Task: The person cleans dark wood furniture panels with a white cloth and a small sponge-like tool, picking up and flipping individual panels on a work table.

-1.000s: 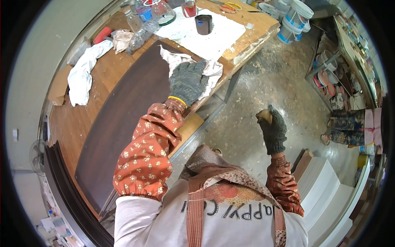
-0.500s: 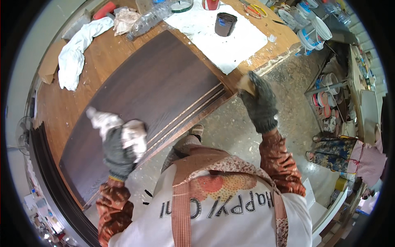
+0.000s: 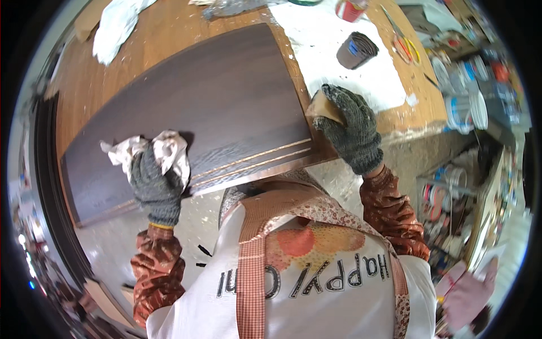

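Note:
A dark brown wooden panel (image 3: 226, 85) with one curved side and light lines along its near edge lies on the table. My left hand (image 3: 153, 189), in a dark grey knit glove, is closed on a crumpled white rag (image 3: 171, 150), which touches the panel near its front edge at the left. My right hand (image 3: 357, 127), gloved the same way, grips a tan sponge-like pad (image 3: 326, 108) just beyond the panel's right end, above the table by the white sheet. The pad's exact kind is unclear.
On the white sheet (image 3: 316, 62) stand a dark rolled strip (image 3: 357, 51) and a red cup (image 3: 350, 8). Scissors (image 3: 405, 48) lie right of it. A white cloth (image 3: 118, 28) rests far left; buckets (image 3: 468, 113) stand at right. Another person (image 3: 466, 296) is at lower right.
The view has shifted, so the table and panel appear turned. My right hand has come in from the table's corner toward the panel's right end. The left hand still holds the rag on the panel.

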A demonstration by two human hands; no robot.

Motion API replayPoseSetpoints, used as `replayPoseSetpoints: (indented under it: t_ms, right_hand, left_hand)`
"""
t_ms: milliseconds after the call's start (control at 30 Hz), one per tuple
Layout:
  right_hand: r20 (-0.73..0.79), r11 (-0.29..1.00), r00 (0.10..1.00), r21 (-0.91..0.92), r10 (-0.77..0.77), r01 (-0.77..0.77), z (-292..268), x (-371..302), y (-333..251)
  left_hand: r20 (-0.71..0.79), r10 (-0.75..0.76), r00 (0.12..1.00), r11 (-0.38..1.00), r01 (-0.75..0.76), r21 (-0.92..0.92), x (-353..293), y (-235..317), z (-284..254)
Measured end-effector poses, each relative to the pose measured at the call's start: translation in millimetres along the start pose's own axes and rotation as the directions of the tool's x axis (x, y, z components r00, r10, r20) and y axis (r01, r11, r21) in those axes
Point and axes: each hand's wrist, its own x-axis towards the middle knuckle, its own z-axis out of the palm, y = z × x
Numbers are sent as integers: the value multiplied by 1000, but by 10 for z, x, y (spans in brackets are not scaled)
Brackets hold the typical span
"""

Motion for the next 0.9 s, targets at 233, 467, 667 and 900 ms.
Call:
replayPoseSetpoints:
  t_ms: [233,467,667,900]
  right_hand:
    - [-62,966,971,-129,-233,223,85,250,426]
    - [54,880,899,-186,-435,437,542,1057,100]
    - [233,829,815,-62,-530,556,1148,1027,108]
    - [70,856,854,64,-516,512,1208,953,170]
  left_hand:
    - [-107,-40,993,998,34,-52,328,1472,50]
    - [-133,-194,972,979,199,30,256,1655,23]
    - [-90,-706,703,664,700,264,-126,580,-212]
    - [-193,-514,836,786,549,284,-138,1740,262]
